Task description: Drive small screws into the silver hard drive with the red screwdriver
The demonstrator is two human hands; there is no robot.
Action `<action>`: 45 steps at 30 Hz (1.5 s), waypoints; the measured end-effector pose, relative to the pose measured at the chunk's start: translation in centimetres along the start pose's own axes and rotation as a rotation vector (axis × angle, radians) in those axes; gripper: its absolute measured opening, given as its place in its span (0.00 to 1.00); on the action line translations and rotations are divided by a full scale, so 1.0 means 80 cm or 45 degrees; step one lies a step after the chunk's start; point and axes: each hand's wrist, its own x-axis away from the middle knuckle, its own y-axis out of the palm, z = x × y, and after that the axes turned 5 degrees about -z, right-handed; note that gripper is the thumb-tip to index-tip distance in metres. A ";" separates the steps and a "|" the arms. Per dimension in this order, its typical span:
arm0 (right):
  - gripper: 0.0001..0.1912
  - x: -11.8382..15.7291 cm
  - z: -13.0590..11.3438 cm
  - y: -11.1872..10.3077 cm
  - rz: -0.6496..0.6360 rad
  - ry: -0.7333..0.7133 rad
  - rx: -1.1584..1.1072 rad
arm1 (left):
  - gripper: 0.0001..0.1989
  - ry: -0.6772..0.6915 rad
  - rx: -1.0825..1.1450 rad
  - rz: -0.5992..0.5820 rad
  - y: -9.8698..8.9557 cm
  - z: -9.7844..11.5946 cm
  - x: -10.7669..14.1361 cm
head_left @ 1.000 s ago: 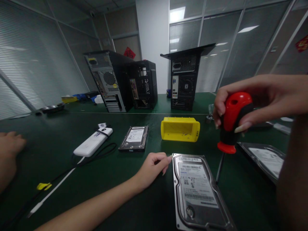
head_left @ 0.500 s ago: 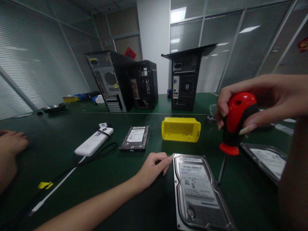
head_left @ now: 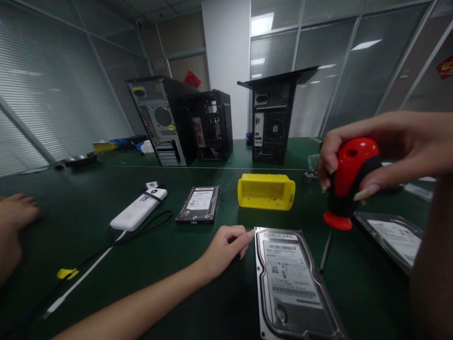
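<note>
My right hand [head_left: 385, 151] grips the handle of a red and black screwdriver [head_left: 348, 179], whose tip meets the right edge of a hard drive [head_left: 293, 283] lying label up on the green table. At the drive's far left corner is my left hand [head_left: 226, 245], fingers curled, one fingertip touching that corner. Whether anything is inside the curled fingers cannot be seen. Beyond the drive, a yellow tray [head_left: 266, 203] tipped with its opening toward me holds several small screws.
A second drive [head_left: 198, 204] and a white power bank [head_left: 138, 210] with cables lie left; another drive [head_left: 392, 236] is at right. Computer cases [head_left: 173, 120], [head_left: 272, 118] stand at the back. Another person's hand [head_left: 17, 212] rests at the far left.
The screwdriver and my right hand have shifted very slightly. At the far left, the other person's hand has moved a little to the left.
</note>
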 end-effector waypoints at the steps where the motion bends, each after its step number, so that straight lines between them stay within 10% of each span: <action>1: 0.21 0.000 0.000 0.000 0.006 -0.003 -0.006 | 0.23 -0.003 -0.001 0.000 0.000 0.000 0.000; 45: 0.17 -0.003 -0.004 0.001 -0.036 -0.118 -0.100 | 0.23 0.032 0.032 -0.001 -0.001 -0.005 0.000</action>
